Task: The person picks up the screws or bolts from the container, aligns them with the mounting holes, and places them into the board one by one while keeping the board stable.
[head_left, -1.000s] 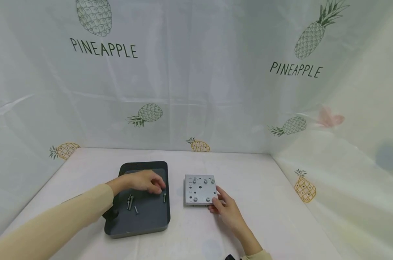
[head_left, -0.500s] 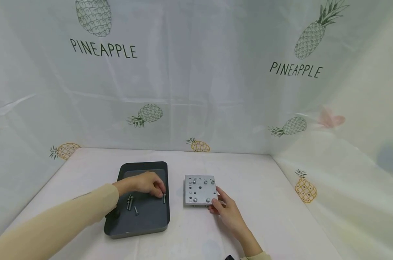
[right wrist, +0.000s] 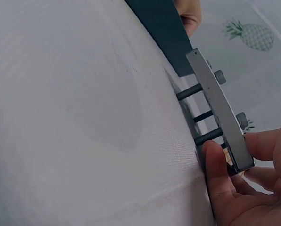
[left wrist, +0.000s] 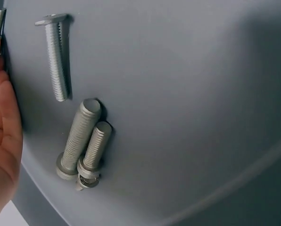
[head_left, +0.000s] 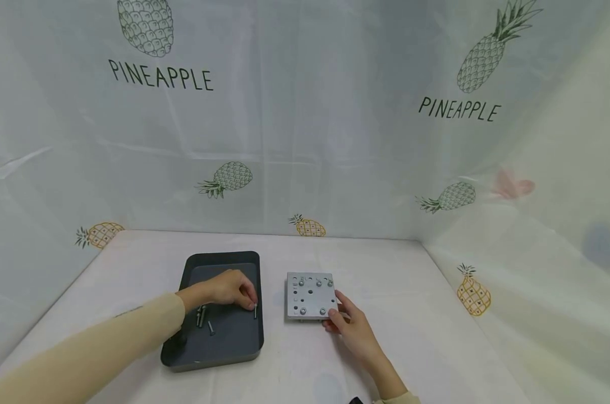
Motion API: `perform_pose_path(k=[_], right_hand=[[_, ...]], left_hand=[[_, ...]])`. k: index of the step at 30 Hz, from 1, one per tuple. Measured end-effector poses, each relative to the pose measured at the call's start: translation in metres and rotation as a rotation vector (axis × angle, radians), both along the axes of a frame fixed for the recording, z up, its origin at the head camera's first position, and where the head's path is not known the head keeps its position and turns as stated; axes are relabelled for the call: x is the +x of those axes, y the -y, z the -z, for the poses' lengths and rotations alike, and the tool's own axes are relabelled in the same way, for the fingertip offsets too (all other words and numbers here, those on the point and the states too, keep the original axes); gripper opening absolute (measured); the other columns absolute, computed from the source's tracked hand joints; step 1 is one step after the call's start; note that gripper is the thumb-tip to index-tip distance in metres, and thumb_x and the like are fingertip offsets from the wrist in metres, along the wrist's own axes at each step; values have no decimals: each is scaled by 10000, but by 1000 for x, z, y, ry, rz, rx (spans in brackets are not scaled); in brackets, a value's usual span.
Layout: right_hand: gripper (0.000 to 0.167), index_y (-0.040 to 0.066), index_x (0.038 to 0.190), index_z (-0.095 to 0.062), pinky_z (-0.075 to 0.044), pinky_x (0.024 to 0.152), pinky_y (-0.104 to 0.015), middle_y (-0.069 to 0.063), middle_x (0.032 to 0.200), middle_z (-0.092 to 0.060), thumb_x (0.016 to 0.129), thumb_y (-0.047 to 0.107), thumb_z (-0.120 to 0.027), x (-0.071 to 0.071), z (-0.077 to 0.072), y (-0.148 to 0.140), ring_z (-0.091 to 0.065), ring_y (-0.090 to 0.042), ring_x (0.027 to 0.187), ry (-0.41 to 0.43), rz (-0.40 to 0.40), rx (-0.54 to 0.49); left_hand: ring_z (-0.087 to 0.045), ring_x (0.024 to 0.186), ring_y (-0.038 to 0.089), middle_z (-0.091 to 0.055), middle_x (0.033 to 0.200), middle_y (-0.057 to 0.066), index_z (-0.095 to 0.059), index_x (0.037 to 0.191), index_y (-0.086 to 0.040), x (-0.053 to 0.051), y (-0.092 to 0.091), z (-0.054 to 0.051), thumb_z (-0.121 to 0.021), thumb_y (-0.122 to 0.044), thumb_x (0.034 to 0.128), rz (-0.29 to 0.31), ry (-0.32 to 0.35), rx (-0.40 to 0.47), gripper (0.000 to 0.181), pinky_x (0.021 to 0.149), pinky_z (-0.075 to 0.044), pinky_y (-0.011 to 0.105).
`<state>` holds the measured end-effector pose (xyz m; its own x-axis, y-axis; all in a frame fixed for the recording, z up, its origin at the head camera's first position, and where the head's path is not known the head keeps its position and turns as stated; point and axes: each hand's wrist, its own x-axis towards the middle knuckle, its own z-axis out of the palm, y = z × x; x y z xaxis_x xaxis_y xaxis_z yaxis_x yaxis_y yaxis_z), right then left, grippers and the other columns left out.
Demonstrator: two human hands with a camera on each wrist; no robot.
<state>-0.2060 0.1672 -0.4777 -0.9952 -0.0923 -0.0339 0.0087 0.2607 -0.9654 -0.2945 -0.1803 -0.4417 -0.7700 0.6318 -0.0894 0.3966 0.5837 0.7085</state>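
A: Head view. Item nearest the fingers?

B: One slim silver threaded metal bolt (head_left: 256, 312), lying inside a dark grey rectangular tray (head_left: 234, 342), beside the wall on the person's right. Its long axis is running near to far, its shank pointing from the fingertips toward the person. The left hand (head_left: 229, 288) is sitting nearer; its fingers are pinching the bolt's far end.

A: Other hand?

B: The right hand (head_left: 356, 332) is gripping one square silver metal plate (head_left: 316, 300) at its near right corner. Round bolt heads (head_left: 303, 311) are showing on top. The plate is sitting over a white tabletop (head_left: 294, 359), apart from the tray.

A: Left wrist view?

B: One silver flat-headed bolt (left wrist: 55, 61), lying alone; two thicker silver bolts (left wrist: 77, 134), lying side by side. Their threads, barely readable from the head, are showing clearly.

A: Right wrist view?

B: The plate, edge-on. Dark threaded shafts (right wrist: 191, 91) are projecting beneath it toward the tabletop, a detail the head view is mostly hiding. The pinched bolt isn't appearing here.
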Motion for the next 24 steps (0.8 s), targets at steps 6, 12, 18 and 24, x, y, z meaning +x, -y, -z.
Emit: perform_pose_path(k=[6, 12, 18, 24], right_hand=[[624, 34, 1652, -324, -606, 833, -273, -257, 1362, -571, 1097, 134, -590, 0, 1, 0, -726, -207, 955, 4, 3, -5], [631, 45, 1654, -327, -606, 830, -278, -242, 1342, -576, 1092, 139, -599, -1, 3, -2, -727, -213, 955, 12, 1, -17], [632, 58, 1655, -333, -601, 832, -262, -238, 1336, -578, 1090, 137, -605, -3, 4, -3, -727, -209, 953, 16, -1, -13], [634, 14, 1649, -314, -613, 837, -298, -236, 1307, -585, 1094, 121, -601, -2, 3, -3, -728, -235, 959, -2, -14, -35]], left_hand=[[-669, 761, 32, -775, 849, -73, -833, 940, -132, 0, 1, -2, -843, -130, 905, 40, -38, -5, 37, 713, -534, 230], [-635, 758, 52, -746, 843, -79, -790, 955, -145, -5, 3, 0, -798, -121, 953, 50, -59, -9, 25, 689, -517, 239], [-675, 791, 108, -753, 870, -26, -731, 977, -103, -7, 4, 0, -753, -150, 1001, 36, -42, 28, 58, 702, -543, 261], [-703, 822, 155, -773, 890, 24, -749, 1012, -82, -6, 5, 0, -767, -124, 984, 6, 18, 64, 53, 723, -553, 267]])
